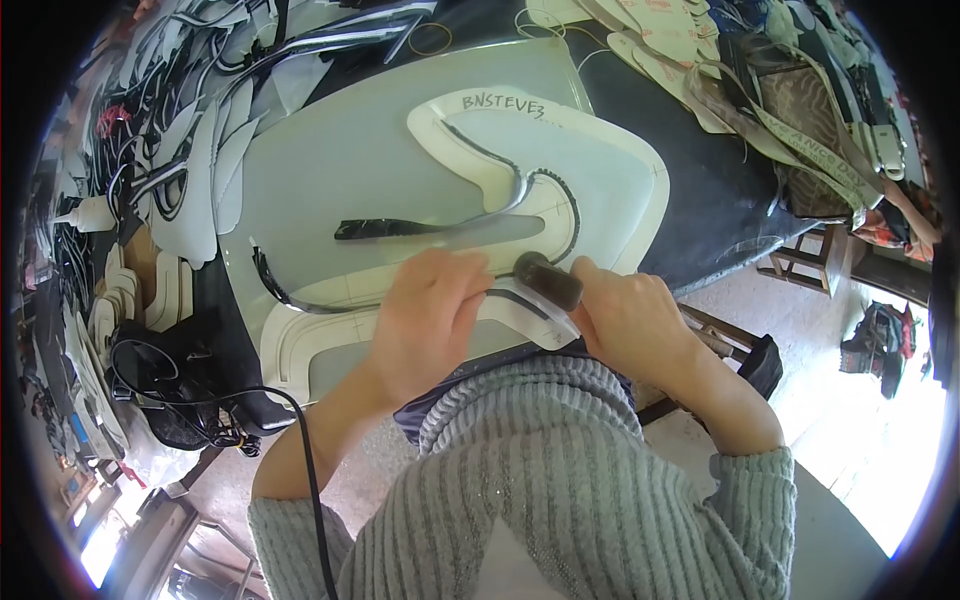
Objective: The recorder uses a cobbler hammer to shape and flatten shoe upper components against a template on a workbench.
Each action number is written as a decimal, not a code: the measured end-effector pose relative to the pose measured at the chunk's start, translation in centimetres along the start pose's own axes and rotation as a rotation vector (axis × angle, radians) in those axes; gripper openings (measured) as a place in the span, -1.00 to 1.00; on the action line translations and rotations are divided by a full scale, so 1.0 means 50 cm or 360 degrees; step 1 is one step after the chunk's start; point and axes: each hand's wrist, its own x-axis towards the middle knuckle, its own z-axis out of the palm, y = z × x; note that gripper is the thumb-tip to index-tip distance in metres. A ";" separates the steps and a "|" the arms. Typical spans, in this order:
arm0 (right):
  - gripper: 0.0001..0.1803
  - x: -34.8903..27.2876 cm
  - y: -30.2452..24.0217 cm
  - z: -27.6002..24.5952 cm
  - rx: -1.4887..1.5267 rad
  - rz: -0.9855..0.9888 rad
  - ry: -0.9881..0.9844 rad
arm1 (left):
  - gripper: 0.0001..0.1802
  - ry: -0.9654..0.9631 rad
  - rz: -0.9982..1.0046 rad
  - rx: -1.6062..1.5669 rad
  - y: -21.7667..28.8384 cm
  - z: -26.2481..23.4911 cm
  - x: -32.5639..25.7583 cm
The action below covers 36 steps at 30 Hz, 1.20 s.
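A cream, curved pattern piece (640, 225) with handwriting lies on a pale translucent board (310, 170) in front of me. A shiny black strip (275, 285) runs along its curved edge; another stretch, ending in a wide dark tail (375, 230), crosses the middle. My left hand (428, 312) rests over the near part of the piece, fingers pinched together at the strip, slightly blurred. My right hand (635, 315) is closed on what looks like a hammer (547, 282), its dark rounded head beside the left fingertips. The handle is mostly hidden by the hand.
Cut pale pieces and black strips (205, 170) pile up at the left, above a black bag with a cable (165, 375). More cream patterns (640, 40) and a brown bag with straps (800, 130) lie at the far right. A wooden stool (810, 262) stands beyond the table edge.
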 end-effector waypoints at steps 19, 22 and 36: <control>-0.73 -0.011 -0.004 -0.015 0.0321 0.0078 0.0043 | -0.62 0.0094 0.0094 -0.0013 -0.003 0.011 -0.019; -0.77 -0.010 0.010 0.007 0.0247 0.0113 0.0034 | -0.55 0.0109 -0.0008 -0.0079 0.000 0.019 -0.001; -0.77 -0.017 0.021 0.029 0.0301 0.0128 0.0120 | -0.57 -0.0162 0.0746 0.0435 -0.012 -0.009 -0.004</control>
